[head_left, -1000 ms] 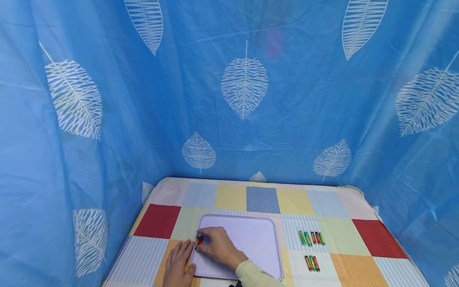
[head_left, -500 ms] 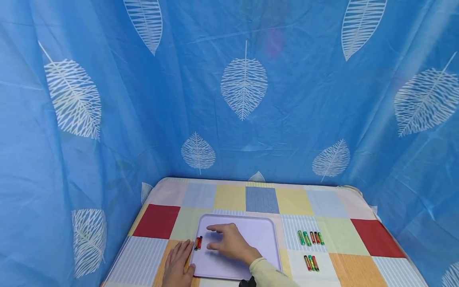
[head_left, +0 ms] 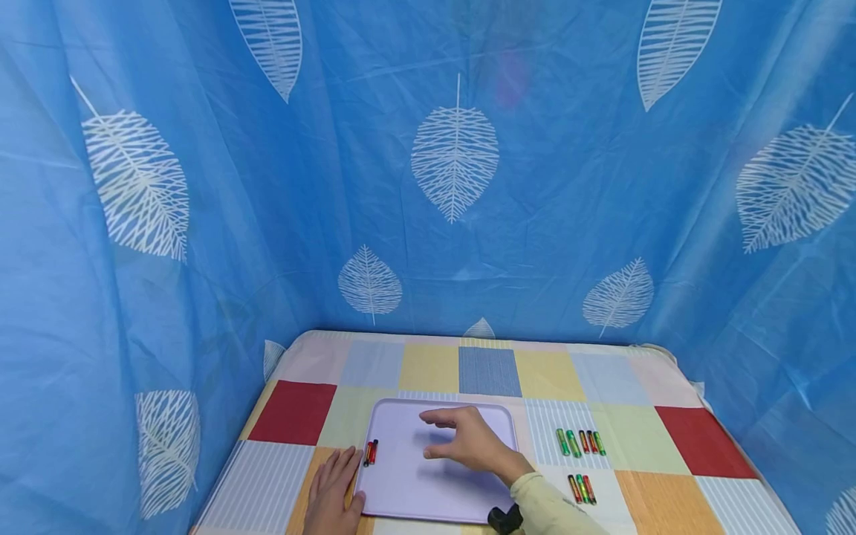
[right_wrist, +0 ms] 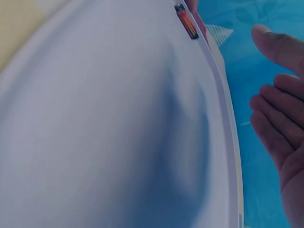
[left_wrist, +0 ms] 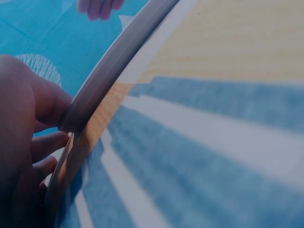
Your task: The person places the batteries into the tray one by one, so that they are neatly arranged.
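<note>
"Blue curtain with white leaves behind, patchwork cloth over the table. Where is everything?"

"Two batteries lie side by side in the pale purple tray, just inside its left rim. On the cloth beyond its right side are a row of five batteries and, nearer the person, a group of three batteries."

"What could go wrong?"

"Rolling, I'd say. They're round, so a jolt to the tray could set that pair loose. The left hand touches the rim right beside them; a careless push would do it. The black gadget under the right wrist sits low near the tray's front edge and might bump it. And a trailing sleeve could scatter the three."

"How are the hands held?"

"The right hand hangs above the tray, thumb spread well away from the fingers: grip released, nothing in it. The left has its fingers nearly straight, grasping no battery."
</note>
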### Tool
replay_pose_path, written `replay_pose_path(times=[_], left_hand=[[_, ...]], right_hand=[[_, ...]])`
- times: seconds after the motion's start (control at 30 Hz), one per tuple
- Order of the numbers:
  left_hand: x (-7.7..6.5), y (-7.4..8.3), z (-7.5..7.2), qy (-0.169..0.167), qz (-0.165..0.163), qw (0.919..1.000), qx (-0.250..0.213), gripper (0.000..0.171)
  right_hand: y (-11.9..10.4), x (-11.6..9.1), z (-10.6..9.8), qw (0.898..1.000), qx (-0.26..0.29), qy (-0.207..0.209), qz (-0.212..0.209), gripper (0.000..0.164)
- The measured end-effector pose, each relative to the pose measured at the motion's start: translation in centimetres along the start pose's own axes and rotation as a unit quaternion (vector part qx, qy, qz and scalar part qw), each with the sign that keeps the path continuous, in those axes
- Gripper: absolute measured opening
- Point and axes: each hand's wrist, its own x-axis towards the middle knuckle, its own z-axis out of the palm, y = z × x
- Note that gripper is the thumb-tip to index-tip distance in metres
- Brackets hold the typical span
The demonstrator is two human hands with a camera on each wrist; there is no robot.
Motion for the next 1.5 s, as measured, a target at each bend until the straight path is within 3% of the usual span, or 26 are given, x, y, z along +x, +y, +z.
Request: replay_pose_path(times=[0.57,0.9,1.5], left_hand=[[0.3,-0.2,0.1,-0.02,-0.014,0.9997,0.001,0.066],[0.4,-0.4,0.3,-0.011,-0.012,0.9999,0.005,0.066],[0.5,-0.3,0.1,-0.021,-0.016,0.9996,-0.004,0.066]], right_hand=[[2.1,-5.4,-4.8,0.999,0.018,0.0,0.027,0.059],[3.3,-8.6,-7.4,0.999,0.03,0.011,0.044,0.056],[5.1,-15.0,-12.7,0.991,-0.023,0.004,0.133,0.054]])
